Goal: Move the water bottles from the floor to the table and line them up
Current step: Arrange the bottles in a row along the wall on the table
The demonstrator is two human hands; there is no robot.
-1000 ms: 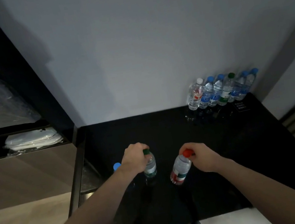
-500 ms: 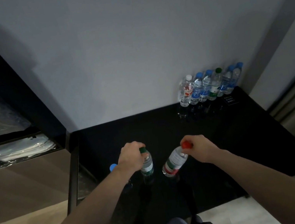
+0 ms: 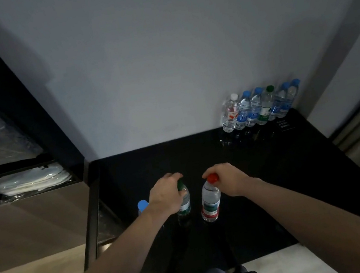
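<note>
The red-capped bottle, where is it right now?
The red-capped bottle stands near the front middle of the black table, held at its cap by the right hand, beside the green-capped bottle.

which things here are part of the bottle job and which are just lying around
Job: green-cap bottle in left hand; red-cap bottle in right hand; blue-cap bottle; row of bottles; table.

Lying about: white bundle on shelf; small card.

Black table (image 3: 265,181) middle bare; bottle row (image 3: 261,107) crowds far right corner.
</note>
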